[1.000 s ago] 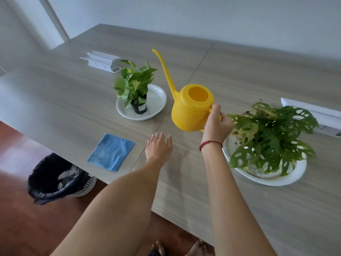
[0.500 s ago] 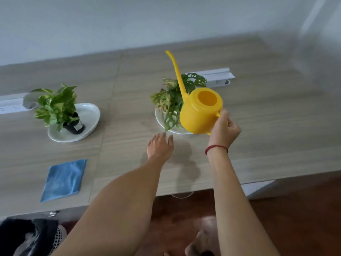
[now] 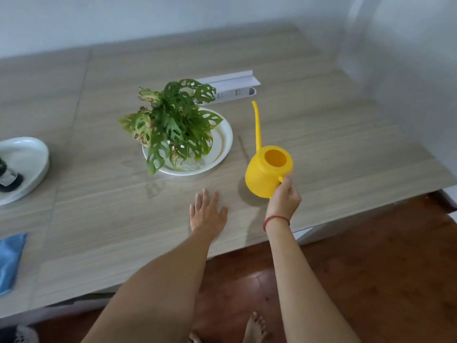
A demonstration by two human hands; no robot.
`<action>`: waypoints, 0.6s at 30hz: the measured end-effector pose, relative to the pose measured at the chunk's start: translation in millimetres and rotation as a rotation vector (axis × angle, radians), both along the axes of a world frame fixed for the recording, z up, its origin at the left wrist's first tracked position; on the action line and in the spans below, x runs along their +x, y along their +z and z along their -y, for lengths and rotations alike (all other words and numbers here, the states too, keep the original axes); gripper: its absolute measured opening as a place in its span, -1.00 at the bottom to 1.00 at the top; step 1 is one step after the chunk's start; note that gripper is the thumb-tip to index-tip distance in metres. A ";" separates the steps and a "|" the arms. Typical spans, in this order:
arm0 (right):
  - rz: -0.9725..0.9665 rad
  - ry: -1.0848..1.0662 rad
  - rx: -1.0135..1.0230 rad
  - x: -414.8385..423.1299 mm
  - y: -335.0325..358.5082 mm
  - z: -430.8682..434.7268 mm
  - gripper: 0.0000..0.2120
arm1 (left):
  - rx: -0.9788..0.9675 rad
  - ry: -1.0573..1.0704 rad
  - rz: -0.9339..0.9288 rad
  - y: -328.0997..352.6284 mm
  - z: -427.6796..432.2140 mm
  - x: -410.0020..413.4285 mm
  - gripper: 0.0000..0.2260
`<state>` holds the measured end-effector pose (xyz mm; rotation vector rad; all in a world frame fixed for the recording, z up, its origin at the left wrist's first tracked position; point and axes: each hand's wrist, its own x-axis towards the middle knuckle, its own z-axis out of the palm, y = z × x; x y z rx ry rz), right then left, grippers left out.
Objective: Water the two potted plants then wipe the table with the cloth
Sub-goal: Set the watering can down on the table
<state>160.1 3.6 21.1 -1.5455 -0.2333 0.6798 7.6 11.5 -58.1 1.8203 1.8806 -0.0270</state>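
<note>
My right hand [image 3: 284, 198] grips the handle of a yellow watering can [image 3: 267, 173], held upright low over the table to the right of the holey-leaved plant [image 3: 173, 122]. That plant stands on a round white plate [image 3: 222, 137]. The can's long spout points up and away. My left hand [image 3: 207, 211] lies flat on the table with fingers spread, in front of the plate. At the left edge, the second plant's white dish [image 3: 27, 157] shows with only the pot's base [image 3: 8, 178]. A corner of the blue cloth [image 3: 10, 261] lies at the near left.
A white power strip [image 3: 232, 89] lies behind the holey-leaved plant. The wooden table's [image 3: 321, 134] near edge runs across the bottom, with red-brown floor and my bare feet below. A wall stands close on the right.
The view has turned right, so the small plant and cloth slid to the left edge. The watering can has moved from in front of the holey-leaved plant down to its right side.
</note>
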 end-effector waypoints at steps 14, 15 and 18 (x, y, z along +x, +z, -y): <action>0.325 0.194 -0.163 -18.8 -46.2 -1.1 -0.43 | -0.067 -0.038 -0.075 -6.2 -4.9 -1.3 -0.42; 0.333 0.190 -0.198 -18.9 -45.8 1.3 -0.39 | -0.080 -0.036 -0.067 -3.5 -4.0 -1.8 -0.42; 0.335 0.182 -0.279 -21.0 -44.6 14.1 -0.35 | -0.093 0.017 -0.031 7.8 4.6 -7.0 -0.44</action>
